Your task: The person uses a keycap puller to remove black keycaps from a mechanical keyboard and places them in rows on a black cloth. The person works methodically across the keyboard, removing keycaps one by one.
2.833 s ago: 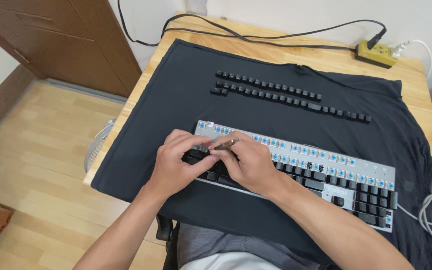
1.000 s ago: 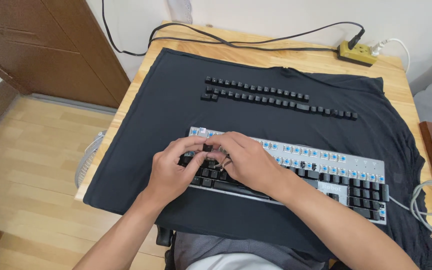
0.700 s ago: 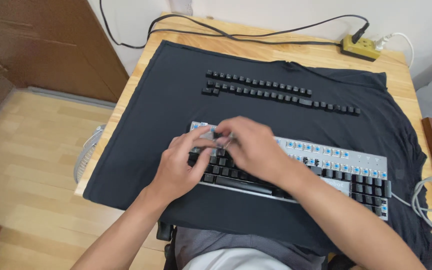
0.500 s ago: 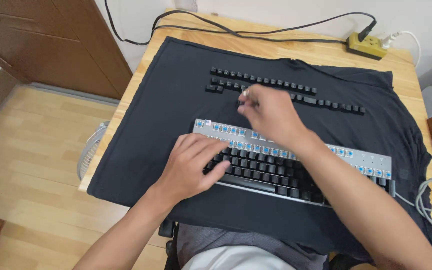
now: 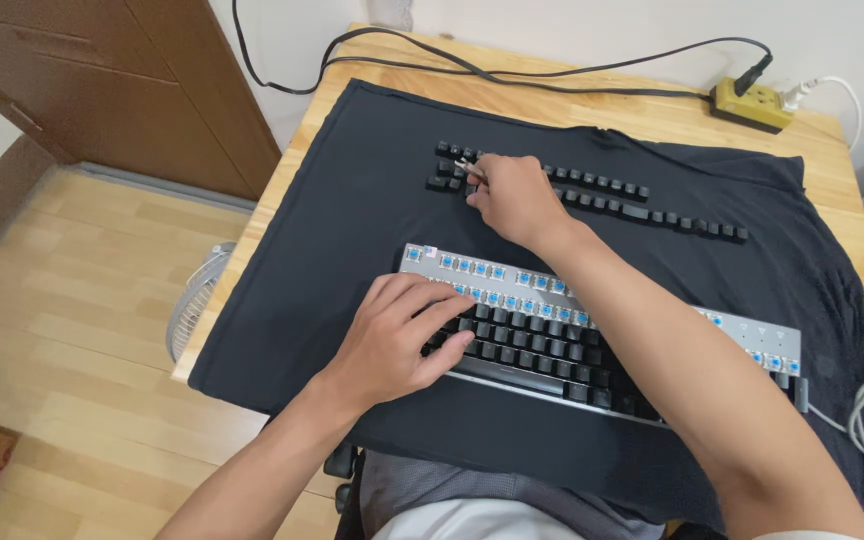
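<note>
Since a moment ago, the right hand (image 5: 514, 198) has left the keyboard (image 5: 592, 330) and is pinching a small metal puller (image 5: 469, 167) at the keycap rows (image 5: 592, 190) beyond it; the left hand (image 5: 399, 335) is lying open across the keys, steadying the board on the counter (image 5: 652, 115).

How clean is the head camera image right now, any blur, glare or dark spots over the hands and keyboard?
Head view: soft, even light, no glare on the keyboard; left hand sharp, right hand sharp apart from the small tool at its fingertips; the black cloth swallows shadow detail, so the loose keycaps read faintly; mild wide-angle bending at the table edges.
</note>
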